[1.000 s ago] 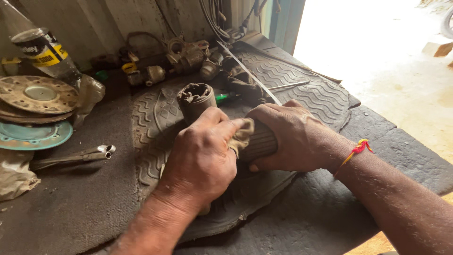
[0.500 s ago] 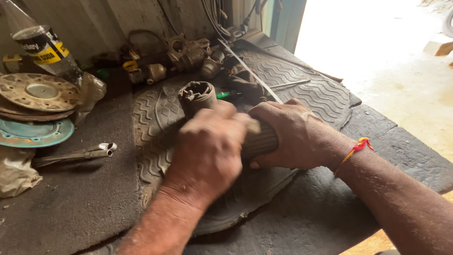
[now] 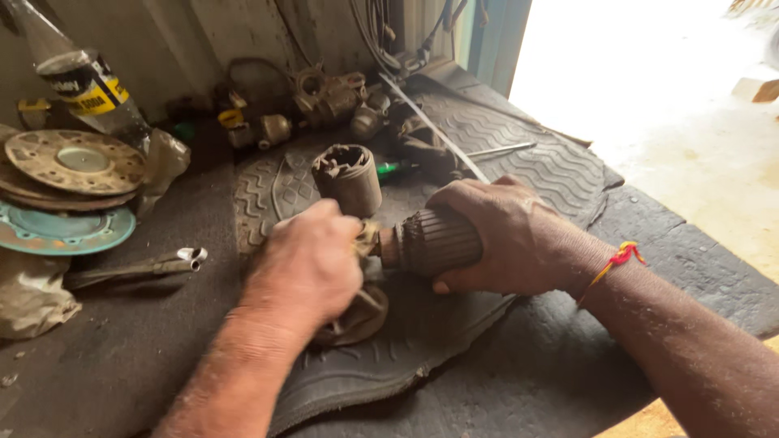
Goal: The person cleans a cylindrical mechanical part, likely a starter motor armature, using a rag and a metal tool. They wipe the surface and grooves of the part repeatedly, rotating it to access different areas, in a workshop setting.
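On a grimy workbench, we grip a ribbed, cylindrical motor armature (image 3: 430,241) in our right hand (image 3: 507,235), fingers wrapped around its body as it lies over a worn piece of tyre tread (image 3: 454,324). Our left hand (image 3: 312,264) is closed on a dirty rag (image 3: 357,316), pressed against the armature's left end. Just beyond our hands stands a short, greasy metal sleeve (image 3: 349,178), upright on the tread. At far left we see stacked metal discs (image 3: 73,162) beside a plastic bottle (image 3: 85,85), and a spanner (image 3: 138,266) lying near the left forearm.
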Available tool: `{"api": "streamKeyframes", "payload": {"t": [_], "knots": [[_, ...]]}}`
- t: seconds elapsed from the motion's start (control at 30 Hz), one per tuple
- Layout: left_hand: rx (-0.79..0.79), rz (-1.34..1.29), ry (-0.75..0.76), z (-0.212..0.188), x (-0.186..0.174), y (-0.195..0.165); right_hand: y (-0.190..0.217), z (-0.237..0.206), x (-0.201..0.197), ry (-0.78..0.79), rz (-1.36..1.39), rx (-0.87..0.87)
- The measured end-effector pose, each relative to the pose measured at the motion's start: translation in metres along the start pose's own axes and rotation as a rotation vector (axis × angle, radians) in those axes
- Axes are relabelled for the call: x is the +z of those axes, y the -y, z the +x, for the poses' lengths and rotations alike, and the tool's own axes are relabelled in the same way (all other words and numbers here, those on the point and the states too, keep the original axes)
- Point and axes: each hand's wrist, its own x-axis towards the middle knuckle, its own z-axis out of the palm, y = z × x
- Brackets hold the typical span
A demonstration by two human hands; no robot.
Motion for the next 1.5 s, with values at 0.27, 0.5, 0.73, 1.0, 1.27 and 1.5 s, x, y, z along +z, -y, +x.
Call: {"api": "streamKeyframes", "payload": {"t": [0.27,0.5,0.73,1.0,1.27,1.5], "knots": [[0.149,-0.251,-0.076,-0.005,-0.006,-0.007,-0.001,-0.001,-0.001,0.001,0.006,-0.006],[0.025,0.021,0.011,-0.007,-0.026,-0.008,-0.003,-0.002,0.001,0.009,-0.001,-0.004],[0.06,0.224,-0.379,-0.014,-0.063,0.018,-0.001,-0.001,0.0,0.026,-0.009,0.017],[0.167,-0.643,-0.711,-0.016,-0.095,0.063,-0.003,-0.002,0.001,0.012,-0.01,0.025],[-0.232,-0.346,-0.543,-0.02,-0.106,0.069,0.002,0.001,0.002,0.024,0.011,0.041],[-0.186,-0.361,-0.673,-0.018,-0.096,0.067,0.002,0.0,0.0,0.016,0.001,0.032]]}}
